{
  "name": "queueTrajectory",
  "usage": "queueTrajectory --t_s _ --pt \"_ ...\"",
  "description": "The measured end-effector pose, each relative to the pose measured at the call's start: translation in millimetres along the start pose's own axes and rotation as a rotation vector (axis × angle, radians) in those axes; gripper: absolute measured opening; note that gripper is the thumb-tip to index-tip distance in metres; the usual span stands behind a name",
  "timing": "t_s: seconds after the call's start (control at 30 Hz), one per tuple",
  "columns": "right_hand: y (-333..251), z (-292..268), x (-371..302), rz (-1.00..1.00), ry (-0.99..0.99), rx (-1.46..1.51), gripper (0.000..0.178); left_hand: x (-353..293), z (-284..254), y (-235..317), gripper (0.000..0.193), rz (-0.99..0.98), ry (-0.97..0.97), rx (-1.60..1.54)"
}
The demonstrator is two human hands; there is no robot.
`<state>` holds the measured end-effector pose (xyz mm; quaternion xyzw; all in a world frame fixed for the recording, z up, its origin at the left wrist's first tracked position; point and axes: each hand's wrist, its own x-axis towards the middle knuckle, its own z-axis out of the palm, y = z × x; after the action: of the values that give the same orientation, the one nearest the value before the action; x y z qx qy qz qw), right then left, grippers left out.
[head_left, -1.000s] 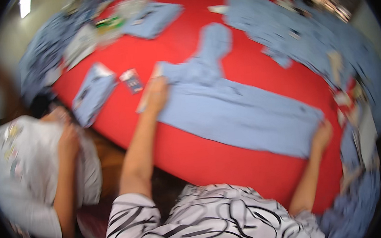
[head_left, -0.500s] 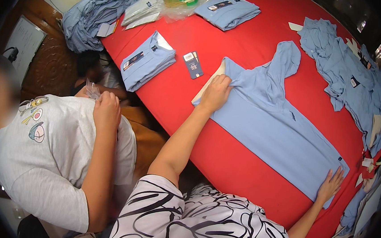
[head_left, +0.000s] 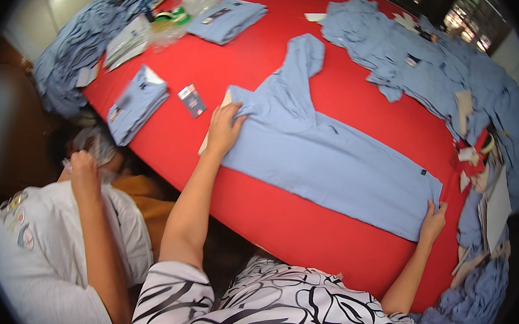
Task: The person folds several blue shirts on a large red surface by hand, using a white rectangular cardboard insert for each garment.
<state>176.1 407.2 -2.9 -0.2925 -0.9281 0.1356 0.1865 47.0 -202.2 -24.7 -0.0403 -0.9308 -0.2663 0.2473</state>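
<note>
A light blue short-sleeved shirt (head_left: 326,163) lies stretched lengthwise across the red table, one side folded in and a sleeve pointing away. A cream edge (head_left: 204,144) shows at its left end; whether it is card or cloth I cannot tell. There my left hand (head_left: 225,128) grips the shirt, fingers bent over the fabric. At the hem on the right, my right hand (head_left: 433,224) has hold of the corner between thumb and fingers. A dark tag (head_left: 192,101) lies just beyond my left hand.
Folded blue shirts (head_left: 138,106) (head_left: 227,20) lie on the red table (head_left: 245,209) at the left and far side. Loose blue shirts (head_left: 378,49) heap along the right. A green tape dispenser (head_left: 180,16) is at the far left. A person in a grey T-shirt (head_left: 65,250) is close on my left.
The view has swung right, so everything sits further left. My right hand, flat on the hem before, now has its fingers curled around the corner. My left hand keeps its place at the other end.
</note>
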Motion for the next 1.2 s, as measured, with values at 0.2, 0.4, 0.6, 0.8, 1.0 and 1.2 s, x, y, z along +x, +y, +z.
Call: queueTrajectory --t_s 0.2,0.4,0.6,0.8,1.0,1.2 --pt "38 -43 41 -0.125 0.163 -0.312 0.042 -81 2 92 0.026 -0.078 -0.023 0.013" --pt "-208 5 50 -0.703 -0.159 0.313 0.029 -69 -12 95 0.022 0.030 -0.038 0.104" --pt "-412 134 60 -1.330 -0.149 0.324 0.055 -68 -7 83 0.024 -0.069 -0.106 -0.155" --pt "-460 138 82 -1.176 -0.572 -0.224 0.052 -67 -10 87 0.032 0.006 -0.137 -0.105" --pt "-375 -21 58 -1.455 -0.388 0.336 0.033 -73 -5 81 0.025 -0.032 -0.107 -0.132" --pt "-153 -63 -21 -1.469 -0.157 0.216 0.038 -70 -1 81 0.022 -0.018 -0.101 -0.177"
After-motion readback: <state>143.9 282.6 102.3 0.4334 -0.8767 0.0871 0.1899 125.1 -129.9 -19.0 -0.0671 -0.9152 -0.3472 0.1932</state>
